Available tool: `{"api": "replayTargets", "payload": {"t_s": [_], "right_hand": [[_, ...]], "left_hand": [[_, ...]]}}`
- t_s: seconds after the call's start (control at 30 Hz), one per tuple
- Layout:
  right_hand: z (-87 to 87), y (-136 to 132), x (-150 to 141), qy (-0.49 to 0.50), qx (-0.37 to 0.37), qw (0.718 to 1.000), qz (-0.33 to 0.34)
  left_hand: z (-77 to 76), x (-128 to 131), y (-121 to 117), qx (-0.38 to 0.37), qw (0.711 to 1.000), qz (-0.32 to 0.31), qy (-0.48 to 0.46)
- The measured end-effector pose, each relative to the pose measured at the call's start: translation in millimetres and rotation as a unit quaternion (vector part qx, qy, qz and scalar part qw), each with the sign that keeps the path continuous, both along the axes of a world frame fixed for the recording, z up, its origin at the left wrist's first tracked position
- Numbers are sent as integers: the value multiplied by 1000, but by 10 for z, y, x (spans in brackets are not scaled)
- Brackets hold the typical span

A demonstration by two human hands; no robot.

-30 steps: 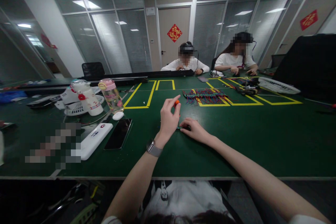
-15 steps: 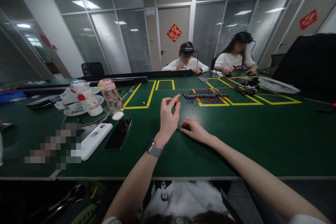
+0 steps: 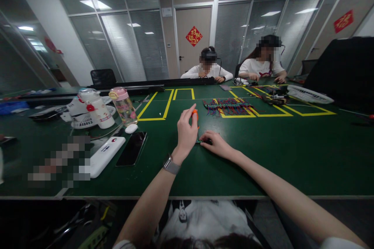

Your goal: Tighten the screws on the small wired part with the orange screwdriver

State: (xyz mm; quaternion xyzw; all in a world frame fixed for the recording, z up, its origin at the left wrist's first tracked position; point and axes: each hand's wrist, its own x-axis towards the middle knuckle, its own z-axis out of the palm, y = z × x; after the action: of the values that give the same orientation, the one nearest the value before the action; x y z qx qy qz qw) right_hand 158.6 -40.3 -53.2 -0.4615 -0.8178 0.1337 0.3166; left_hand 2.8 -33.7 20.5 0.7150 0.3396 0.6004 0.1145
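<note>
The largest thing is the green tabletop (image 3: 271, 151), on which lies a heap of red and blue wires (image 3: 229, 106); I give the other places from this heap. A person in white (image 3: 216, 71) sits beyond the heap, and a second person in white (image 3: 257, 67) sits beyond it to the right. A bottle with a pink lid (image 3: 124, 107) stands well to the left of the heap.

The left hand (image 3: 186, 132) is on the near side of the heap and to its left. Its thumb and index finger are closed on the handle of the screwdriver. Compared with half a second ago, this hand has moved slightly to the left, and more of the orange handle can be seen. The right hand (image 3: 217, 144), nearer than the heap, has not changed its place; its fingers are bent together and pressed on the small board. The screwdriver (image 3: 195, 114) stands upright, left of the heap and nearer. The small green board (image 3: 198, 141), nearer than the heap, lies beneath its shaft, partly hidden by the right fingers.
</note>
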Motion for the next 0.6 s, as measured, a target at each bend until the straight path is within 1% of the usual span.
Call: {"api": "replayTargets", "payload": {"t_s": [0.13, 0.17, 0.3, 0.33, 0.43, 0.5, 0.6], "right_hand": [[-3, 3, 2, -1, 3, 1000, 0], [-6, 4, 3, -1, 3, 1000, 1], [-20, 11, 6, 6, 5, 1000, 5], [-23, 13, 6, 7, 5, 1000, 6], [-23, 13, 3, 5, 4, 1000, 4], [-17, 11, 0, 3, 4, 1000, 2], [-8, 4, -2, 6, 8, 1000, 2]], "left_hand": [[1, 3, -7, 10, 999, 48, 10], [2, 2, -7, 9, 999, 43, 12], [8, 4, -16, 7, 1000, -26, 11], [10, 6, -23, 9, 999, -28, 13], [11, 7, -36, 13, 1000, 12, 25], [6, 6, -30, 7, 999, 22, 28], [-4, 7, -12, 2, 999, -29, 23]]}}
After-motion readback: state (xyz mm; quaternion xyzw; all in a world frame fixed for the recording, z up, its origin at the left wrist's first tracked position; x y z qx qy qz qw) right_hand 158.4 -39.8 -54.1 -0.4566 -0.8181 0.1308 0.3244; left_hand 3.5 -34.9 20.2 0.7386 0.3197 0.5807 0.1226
